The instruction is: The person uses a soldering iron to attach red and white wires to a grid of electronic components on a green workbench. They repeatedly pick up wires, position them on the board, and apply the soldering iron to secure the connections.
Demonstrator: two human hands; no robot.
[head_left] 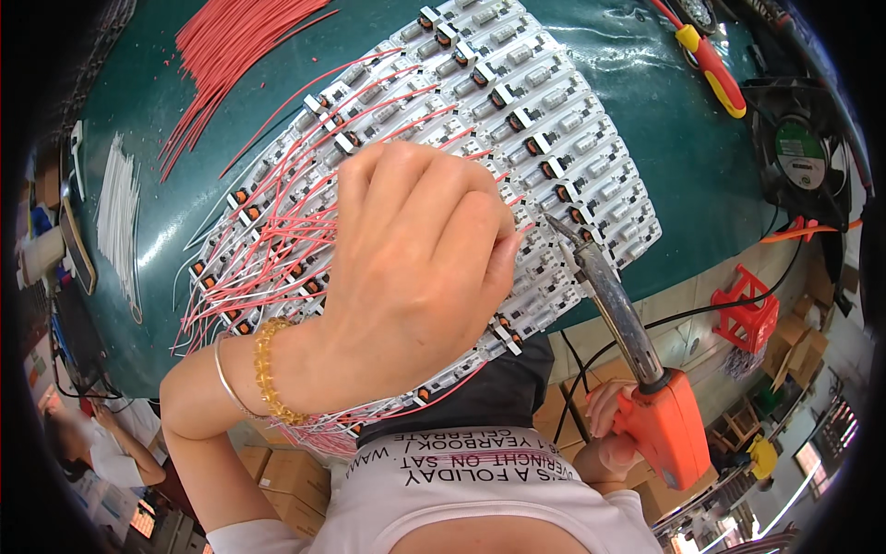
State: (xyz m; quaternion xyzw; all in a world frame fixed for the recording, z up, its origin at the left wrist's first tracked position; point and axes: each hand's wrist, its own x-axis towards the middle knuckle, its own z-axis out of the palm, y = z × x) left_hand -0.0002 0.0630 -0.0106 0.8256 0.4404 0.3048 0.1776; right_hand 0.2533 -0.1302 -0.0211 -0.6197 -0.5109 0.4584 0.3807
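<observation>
My left hand [415,268] hovers over a large panel of small white circuit boards [554,120] on the green table [646,120]. Its fingers are curled and pinch a thin red wire end [521,231] near the panel's right side. My right hand [614,434] grips the orange handle of a soldering iron [618,319]. The iron's metal tip points up at the spot beside my left fingertips. Many red and white wires [268,258] stick out of the boards to the left, partly hidden under my hand.
A bundle of loose red wires [231,55] lies at the back left, and white wires [120,212] at the left edge. A red and yellow screwdriver [711,69] and a black fan [798,152] sit at the right. Another person [101,443] is at the lower left.
</observation>
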